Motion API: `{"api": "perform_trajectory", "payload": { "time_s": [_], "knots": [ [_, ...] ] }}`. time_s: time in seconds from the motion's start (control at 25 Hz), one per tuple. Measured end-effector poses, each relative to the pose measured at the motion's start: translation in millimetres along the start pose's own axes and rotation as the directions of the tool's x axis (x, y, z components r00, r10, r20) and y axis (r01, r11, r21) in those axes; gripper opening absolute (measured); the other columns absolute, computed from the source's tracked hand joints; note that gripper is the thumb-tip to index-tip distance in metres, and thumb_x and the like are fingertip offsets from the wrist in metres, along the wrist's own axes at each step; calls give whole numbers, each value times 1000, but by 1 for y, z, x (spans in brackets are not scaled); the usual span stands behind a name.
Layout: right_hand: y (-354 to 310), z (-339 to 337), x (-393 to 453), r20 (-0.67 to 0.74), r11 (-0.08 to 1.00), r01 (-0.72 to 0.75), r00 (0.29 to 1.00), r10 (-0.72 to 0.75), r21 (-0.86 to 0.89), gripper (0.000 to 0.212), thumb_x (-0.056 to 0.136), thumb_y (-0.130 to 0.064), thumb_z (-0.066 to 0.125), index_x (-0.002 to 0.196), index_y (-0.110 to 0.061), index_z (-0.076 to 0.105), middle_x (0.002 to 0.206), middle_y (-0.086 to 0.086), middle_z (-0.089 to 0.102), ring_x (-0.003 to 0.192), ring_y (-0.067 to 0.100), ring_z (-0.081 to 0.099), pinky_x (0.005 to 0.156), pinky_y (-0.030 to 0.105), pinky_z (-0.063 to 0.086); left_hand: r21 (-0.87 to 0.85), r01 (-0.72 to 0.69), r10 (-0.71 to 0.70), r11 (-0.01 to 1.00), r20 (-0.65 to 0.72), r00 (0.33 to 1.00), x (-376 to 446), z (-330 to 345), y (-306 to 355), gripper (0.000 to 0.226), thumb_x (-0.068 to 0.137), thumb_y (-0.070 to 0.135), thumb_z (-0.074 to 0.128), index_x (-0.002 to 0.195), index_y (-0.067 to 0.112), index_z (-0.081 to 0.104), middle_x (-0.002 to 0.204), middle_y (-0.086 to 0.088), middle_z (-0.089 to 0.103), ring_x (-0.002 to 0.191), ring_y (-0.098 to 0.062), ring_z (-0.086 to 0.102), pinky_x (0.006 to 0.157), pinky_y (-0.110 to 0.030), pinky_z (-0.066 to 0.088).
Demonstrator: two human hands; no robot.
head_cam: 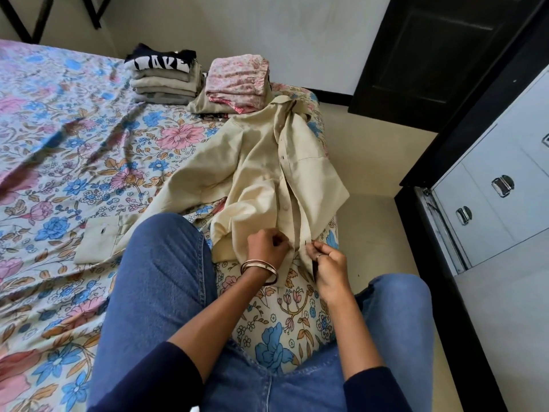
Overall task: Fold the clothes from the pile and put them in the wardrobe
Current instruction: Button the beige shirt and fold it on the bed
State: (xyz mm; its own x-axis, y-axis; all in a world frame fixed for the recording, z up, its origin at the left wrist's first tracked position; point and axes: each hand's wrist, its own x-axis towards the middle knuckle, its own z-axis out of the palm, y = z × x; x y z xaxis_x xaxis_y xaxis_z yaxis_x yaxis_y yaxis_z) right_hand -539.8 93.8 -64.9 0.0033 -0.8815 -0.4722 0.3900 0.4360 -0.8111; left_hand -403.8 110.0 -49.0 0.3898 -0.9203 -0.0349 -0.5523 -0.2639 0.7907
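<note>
A cream button-up shirt [255, 173] lies spread on the floral bed sheet [59, 144], collar away from me, one long sleeve stretched out to the left with its cuff [95, 240] near my knee. My left hand [266, 246], with bangles on the wrist, pinches the left front edge near the hem. My right hand [328, 267], wearing a ring, pinches the buttonhole edge beside it. The two hands are close together at the shirt's lower front.
A stack of folded grey clothes with a dark printed top [165, 75] and a folded pink floral stack [237, 81] sit at the far end of the bed. A white wardrobe with drawers [499, 188] stands at the right, across a strip of floor. My jeans-clad knees frame the hands.
</note>
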Motion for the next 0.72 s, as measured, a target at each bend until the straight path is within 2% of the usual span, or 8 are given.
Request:
{"api": "perform_trajectory", "payload": {
  "time_s": [0.12,0.24,0.32,0.4,0.48,0.56,0.64,0.72],
  "knots": [
    [-1,-2,0,12,999,32,999,-31,-41,16,84,7,65,93,-6,68,99,15,70,95,23,67,91,33,54,-70,24,-23,997,6,1000,1,-2,4,8,80,13,74,87,11,76,82,-4,74,69,-12,63,71,-17,49],
    [3,0,1,84,950,192,981,-177,-246,18,82,-1,72,96,-13,72,99,12,73,97,24,69,88,34,55,-149,59,-52,987,53,997,1,-1,4,5,80,10,74,84,10,75,76,-7,73,69,-22,69,72,-35,60],
    [6,2,-1,105,811,330,941,-320,-484,17,82,-5,74,97,-12,74,95,6,74,93,19,70,85,29,56,-144,69,-63,987,44,997,1,0,2,5,80,11,74,85,10,75,76,-7,73,69,-21,69,72,-34,59],
    [7,5,-5,111,575,459,836,-537,-678,16,83,-7,74,99,-9,75,93,4,74,87,15,69,78,22,54,-85,42,-40,995,31,999,0,-1,2,7,80,13,74,87,10,76,80,-5,74,72,-16,68,72,-23,55],
    [7,8,-6,158,375,558,687,-709,-741,15,82,-2,73,97,-4,74,91,8,73,82,18,67,73,21,52,-42,3,-2,999,12,1000,0,-1,4,9,80,15,73,87,10,77,82,-5,74,75,-15,68,73,-23,54],
    [10,11,-3,302,191,609,612,-731,-770,16,81,1,71,97,-1,73,92,11,71,81,21,65,72,25,52,-56,-3,4,998,7,1000,-1,-1,7,9,80,17,73,86,11,77,80,-5,74,73,-15,68,73,-24,55],
    [16,12,-2,389,120,612,628,-674,-781,18,83,2,69,100,-2,73,95,11,71,85,22,65,75,28,53,-62,3,-2,998,24,1000,-2,-4,8,10,81,18,73,87,11,77,80,-3,74,72,-9,65,69,-16,48],
    [17,11,-3,362,185,604,665,-653,-775,19,84,1,68,102,-2,74,97,10,72,87,19,65,77,21,50,-73,15,-12,997,47,999,-1,-5,8,10,82,17,74,89,11,77,81,-3,74,73,-9,64,67,-13,44]
  ]
}}
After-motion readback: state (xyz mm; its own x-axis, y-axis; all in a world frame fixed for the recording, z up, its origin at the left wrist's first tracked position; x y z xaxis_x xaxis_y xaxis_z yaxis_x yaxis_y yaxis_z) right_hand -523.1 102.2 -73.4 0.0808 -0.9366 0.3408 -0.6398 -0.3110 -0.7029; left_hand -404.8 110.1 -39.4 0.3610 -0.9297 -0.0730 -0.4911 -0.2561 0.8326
